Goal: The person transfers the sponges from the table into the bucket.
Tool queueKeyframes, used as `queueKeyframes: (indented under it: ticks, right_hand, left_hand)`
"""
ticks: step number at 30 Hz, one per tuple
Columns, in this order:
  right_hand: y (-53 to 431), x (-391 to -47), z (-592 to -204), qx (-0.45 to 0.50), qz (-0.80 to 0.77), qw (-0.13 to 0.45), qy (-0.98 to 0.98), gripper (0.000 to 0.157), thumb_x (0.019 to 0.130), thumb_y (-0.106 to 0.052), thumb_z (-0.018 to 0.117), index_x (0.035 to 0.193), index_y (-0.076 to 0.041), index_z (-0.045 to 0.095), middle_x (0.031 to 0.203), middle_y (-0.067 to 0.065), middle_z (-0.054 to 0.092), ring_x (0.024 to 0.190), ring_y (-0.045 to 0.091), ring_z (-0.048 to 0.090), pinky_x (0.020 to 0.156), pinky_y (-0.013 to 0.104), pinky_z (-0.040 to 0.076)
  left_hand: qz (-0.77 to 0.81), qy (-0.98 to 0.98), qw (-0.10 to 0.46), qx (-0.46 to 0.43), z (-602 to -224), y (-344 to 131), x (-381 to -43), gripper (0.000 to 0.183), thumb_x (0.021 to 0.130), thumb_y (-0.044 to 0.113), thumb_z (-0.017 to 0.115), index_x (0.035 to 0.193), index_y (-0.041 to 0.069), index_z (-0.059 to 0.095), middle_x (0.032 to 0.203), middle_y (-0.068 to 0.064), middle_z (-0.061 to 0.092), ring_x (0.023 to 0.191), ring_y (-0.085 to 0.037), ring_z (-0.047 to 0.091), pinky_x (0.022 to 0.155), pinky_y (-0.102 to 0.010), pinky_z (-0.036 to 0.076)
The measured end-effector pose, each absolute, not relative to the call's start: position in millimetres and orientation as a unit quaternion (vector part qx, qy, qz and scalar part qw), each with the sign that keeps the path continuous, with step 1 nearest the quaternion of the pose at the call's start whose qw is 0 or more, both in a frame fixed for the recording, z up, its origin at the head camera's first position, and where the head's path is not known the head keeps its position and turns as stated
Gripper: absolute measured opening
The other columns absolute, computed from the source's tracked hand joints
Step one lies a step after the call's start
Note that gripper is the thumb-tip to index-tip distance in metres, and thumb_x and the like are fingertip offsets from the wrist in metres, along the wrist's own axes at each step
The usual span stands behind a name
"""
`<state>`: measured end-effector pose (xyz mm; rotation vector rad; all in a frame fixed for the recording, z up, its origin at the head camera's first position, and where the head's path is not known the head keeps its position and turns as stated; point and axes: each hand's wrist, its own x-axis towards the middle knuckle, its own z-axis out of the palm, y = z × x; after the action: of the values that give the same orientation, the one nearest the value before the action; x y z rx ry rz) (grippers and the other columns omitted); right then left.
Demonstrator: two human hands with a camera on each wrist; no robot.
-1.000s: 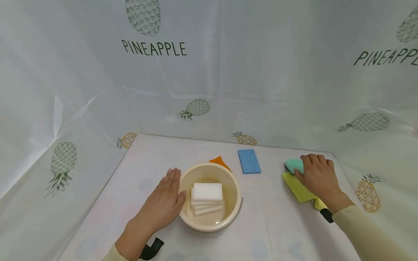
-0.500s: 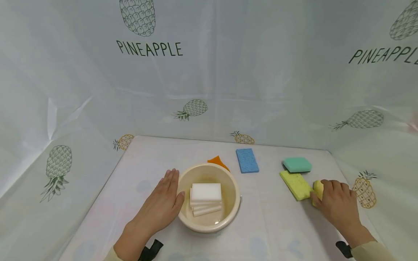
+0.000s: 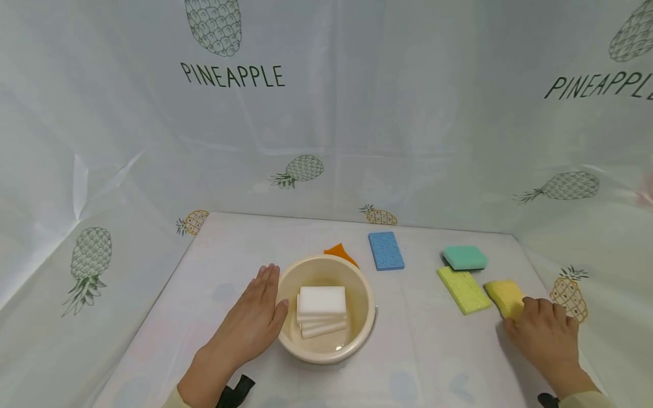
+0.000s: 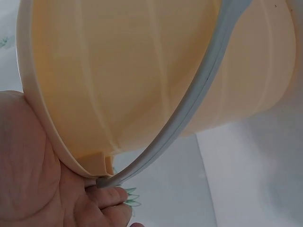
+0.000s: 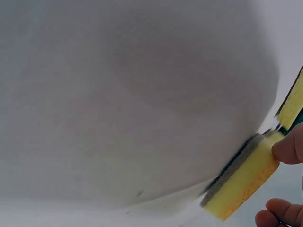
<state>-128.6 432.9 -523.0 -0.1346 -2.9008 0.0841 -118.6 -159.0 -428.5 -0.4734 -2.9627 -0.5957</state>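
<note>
My left hand point(image 3: 247, 320) lies with straight fingers along the left rim of a cream bucket point(image 3: 325, 359). In the left wrist view its palm is against the rim, near the end of the grey handle point(image 4: 175, 118). Inside the bucket rest several white sponge blocks point(image 3: 321, 303). On the right, my right hand point(image 3: 548, 337) is at the near end of a yellow sponge point(image 3: 504, 296). In the right wrist view, the thumb point(image 5: 291, 146) touches that sponge, with its dark scouring side against the table, while the visible fingers point(image 5: 279, 215) stay apart from it.
A lime sponge point(image 3: 463, 290) and a teal sponge point(image 3: 464, 257) lie just beyond the yellow one. A blue sponge point(image 3: 386, 251) sits behind the bucket to the right. An orange piece point(image 3: 340, 252) pokes out behind the bucket. Pineapple-print sheeting point(image 3: 418, 130) surrounds the white table point(image 3: 413, 345).
My right hand has moved from the teal sponge to the yellow one, then back toward me, uncovering more of the yellow sponge. The left hand and bucket have stayed put.
</note>
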Motion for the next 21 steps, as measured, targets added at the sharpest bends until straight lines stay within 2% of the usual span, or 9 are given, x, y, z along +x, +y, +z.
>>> queueKeyframes:
  ticks: [6,10,14,21]
  right_hand:
    - [451,-128,-523,-0.075,0.023,0.073,-0.994,0.06,0.09,-0.039,0.076,0.101,0.013,0.048,0.094,0.034,0.05,0.093,0.058,0.044,0.07,0.069,0.037]
    - [462,-131,-525,-0.082,0.01,0.048,-0.995,0.075,0.089,-0.054,0.075,0.103,0.014,0.048,0.095,0.035,0.049,0.092,0.057,0.045,0.07,0.067,0.037]
    - [474,-135,-526,-0.08,0.012,0.029,-0.996,0.091,0.09,-0.069,0.067,0.112,0.017,0.048,0.102,0.037,0.049,0.094,0.058,0.044,0.069,0.066,0.037]
    - [484,-140,-531,-0.065,0.038,0.013,-0.997,0.093,0.093,-0.072,0.06,0.121,0.017,0.051,0.109,0.038,0.05,0.099,0.059,0.043,0.074,0.068,0.036]
  left_hand:
    - [-0.193,-0.968,0.046,-0.155,-429,-160,-118,0.069,0.11,0.03,0.052,0.16,-0.012,0.03,0.168,-0.029,0.032,0.16,-0.039,0.026,0.128,-0.056,0.03]
    - [-0.196,-0.967,0.045,-0.157,-429,-160,-118,0.068,0.11,0.03,0.051,0.16,-0.012,0.029,0.168,-0.028,0.03,0.16,-0.038,0.025,0.128,-0.055,0.029]
    - [-0.196,-0.967,0.042,-0.157,-428,-159,-118,0.068,0.111,0.03,0.05,0.161,-0.011,0.029,0.169,-0.027,0.029,0.16,-0.038,0.024,0.129,-0.055,0.028]
    - [-0.2,-0.965,0.05,-0.163,-427,-159,-118,0.067,0.111,0.029,0.051,0.16,-0.011,0.031,0.168,-0.027,0.031,0.16,-0.039,0.026,0.127,-0.057,0.031]
